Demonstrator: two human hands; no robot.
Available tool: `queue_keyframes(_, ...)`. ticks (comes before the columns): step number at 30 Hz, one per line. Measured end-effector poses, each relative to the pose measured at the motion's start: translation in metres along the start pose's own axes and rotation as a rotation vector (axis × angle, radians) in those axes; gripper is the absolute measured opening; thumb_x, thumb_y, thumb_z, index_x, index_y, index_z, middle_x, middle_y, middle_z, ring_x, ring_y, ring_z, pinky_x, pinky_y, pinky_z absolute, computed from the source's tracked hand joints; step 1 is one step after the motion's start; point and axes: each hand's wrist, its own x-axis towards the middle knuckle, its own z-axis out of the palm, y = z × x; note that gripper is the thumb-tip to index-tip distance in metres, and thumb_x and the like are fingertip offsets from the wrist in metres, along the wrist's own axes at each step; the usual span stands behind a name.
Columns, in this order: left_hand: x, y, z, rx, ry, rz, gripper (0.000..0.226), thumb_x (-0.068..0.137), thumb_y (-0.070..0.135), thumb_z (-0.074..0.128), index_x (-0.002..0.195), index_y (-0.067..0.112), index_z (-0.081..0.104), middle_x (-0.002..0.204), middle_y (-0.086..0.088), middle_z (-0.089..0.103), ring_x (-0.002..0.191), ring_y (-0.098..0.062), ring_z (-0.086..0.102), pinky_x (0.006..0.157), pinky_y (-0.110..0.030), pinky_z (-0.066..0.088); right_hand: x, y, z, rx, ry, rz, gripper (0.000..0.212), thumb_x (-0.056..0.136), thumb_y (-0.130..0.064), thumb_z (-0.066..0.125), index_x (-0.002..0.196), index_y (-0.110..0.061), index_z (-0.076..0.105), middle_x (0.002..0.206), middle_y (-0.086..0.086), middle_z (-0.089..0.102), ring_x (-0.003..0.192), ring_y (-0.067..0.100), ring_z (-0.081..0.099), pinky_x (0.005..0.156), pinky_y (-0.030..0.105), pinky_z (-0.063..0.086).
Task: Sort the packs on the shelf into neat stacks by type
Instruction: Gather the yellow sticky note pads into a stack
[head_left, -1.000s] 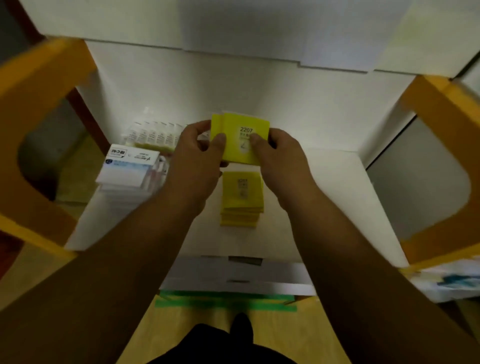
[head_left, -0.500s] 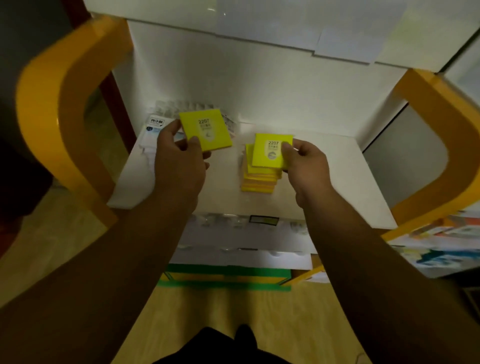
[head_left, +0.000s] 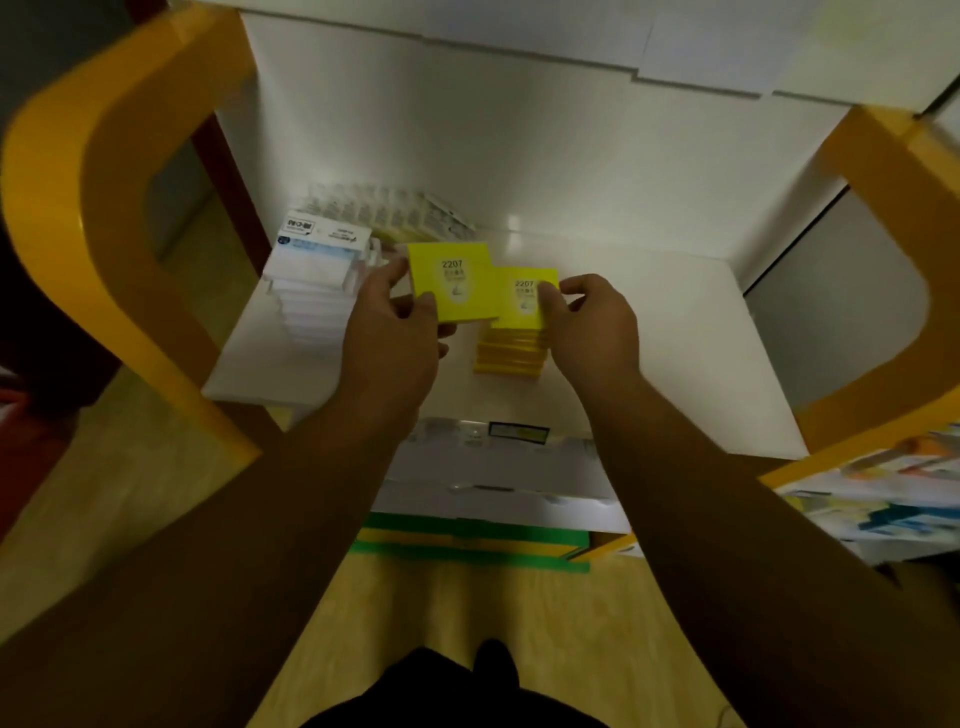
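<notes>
We note a white shelf (head_left: 649, 332) inside a yellow frame (head_left: 78, 218). On its left is a leaning stack of white packs (head_left: 311, 296), and at centre a yellow stack (head_left: 511, 356). Our left hand (head_left: 395, 338) grips one yellow pack (head_left: 449, 283), raised just left of that stack. Our right hand (head_left: 592, 325) pinches a second yellow pack (head_left: 522, 301) at the stack's top, possibly touching it; blur hides the contact.

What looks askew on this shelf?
The stack of white flat packs at the left of the white shelf looks stepped, upper packs offset from lower ones. The clear blister strips behind it lie fanned, unstacked. The stack of yellow square packs looks tidy.
</notes>
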Motion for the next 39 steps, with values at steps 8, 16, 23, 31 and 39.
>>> queue_keyframes(8, 0.000, 0.014, 0.038, -0.006, -0.046, 0.015, 0.031, 0.098, 0.013, 0.057, 0.128, 0.015, 0.050, 0.104, 0.000, 0.071, 0.078, -0.011, 0.073, 0.053, -0.016, 0.050, -0.014, -0.010, -0.016, 0.205, 0.008, -0.123, 0.030, 0.103, -0.042, 0.044, 0.106, -0.023, 0.067, 0.088, -0.007, 0.066, 0.077, 0.007, 0.059, 0.063, 0.020, 0.041)
queue_keyframes(16, 0.007, 0.002, 0.052, 0.481, -0.033, 0.221, 0.033, 0.092, 0.032, 0.063, 0.123, 0.023, 0.058, 0.113, 0.009, 0.064, 0.097, -0.007, 0.062, 0.084, -0.031, 0.054, 0.007, -0.008, -0.019, 0.162, -0.120, -0.099, 0.033, 0.100, -0.034, 0.050, 0.130, -0.023, 0.058, 0.084, -0.009, 0.061, 0.075, 0.006, 0.059, 0.058, 0.015, 0.040)
queue_keyframes(23, 0.007, -0.012, 0.060, 0.690, -0.027, 0.186, 0.047, 0.089, 0.046, 0.061, 0.130, 0.024, 0.055, 0.121, 0.002, 0.057, 0.098, -0.016, 0.061, 0.085, -0.040, 0.055, 0.018, 0.009, -0.008, 0.089, -0.207, -0.139, 0.040, 0.095, -0.038, 0.051, 0.133, -0.026, 0.055, 0.109, 0.007, 0.065, 0.096, 0.022, 0.063, 0.074, 0.029, 0.047)
queue_keyframes(31, 0.009, 0.002, 0.055, 0.620, 0.013, 0.094, 0.049, 0.093, 0.044, 0.059, 0.136, 0.025, 0.048, 0.127, 0.005, 0.056, 0.107, -0.015, 0.059, 0.093, -0.039, 0.051, 0.026, 0.011, -0.019, 0.075, -0.169, -0.134, 0.047, 0.095, -0.051, 0.051, 0.136, -0.026, 0.048, 0.130, 0.005, 0.046, 0.111, 0.023, 0.056, 0.094, 0.042, 0.051)
queue_keyframes(39, 0.060, 0.058, 0.033, 0.401, 0.024, 0.114, 0.034, 0.095, 0.034, 0.059, 0.129, 0.030, 0.054, 0.118, 0.011, 0.059, 0.101, -0.011, 0.061, 0.090, -0.036, 0.054, 0.067, -0.048, -0.027, 0.140, -0.185, -0.302, 0.037, 0.095, -0.043, 0.053, 0.128, -0.027, 0.057, 0.120, -0.002, 0.056, 0.106, 0.016, 0.059, 0.095, 0.040, 0.052)
